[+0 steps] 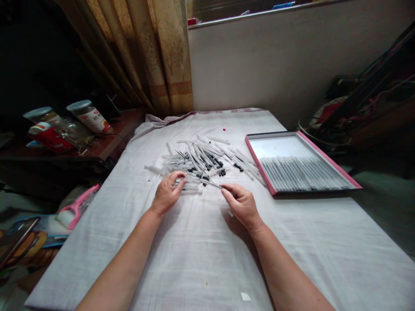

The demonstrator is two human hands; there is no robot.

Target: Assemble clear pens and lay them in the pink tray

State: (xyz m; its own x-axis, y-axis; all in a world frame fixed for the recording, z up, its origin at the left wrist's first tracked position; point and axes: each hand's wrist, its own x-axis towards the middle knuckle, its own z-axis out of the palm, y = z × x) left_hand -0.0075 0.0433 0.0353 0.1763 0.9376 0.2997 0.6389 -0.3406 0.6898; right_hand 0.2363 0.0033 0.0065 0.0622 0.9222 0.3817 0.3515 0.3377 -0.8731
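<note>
Stretches arms [129, 263] over cloth [201, 255] | curls left hand [167, 193] on tubes [194, 162] mid-table, grasp unclear | pinches thin refill [211, 183] in right hand [242, 204] at their near edge | has part-filled tray [257, 160] to the right | likely best: pinch near the end, hold level, pin the tubes.

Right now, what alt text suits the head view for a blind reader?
The right hand pinches one thin clear tube while the left hand rests on a heap of tubes and black caps on a white cloth. A pink-rimmed tray of lined-up tubes lies at right.
</note>
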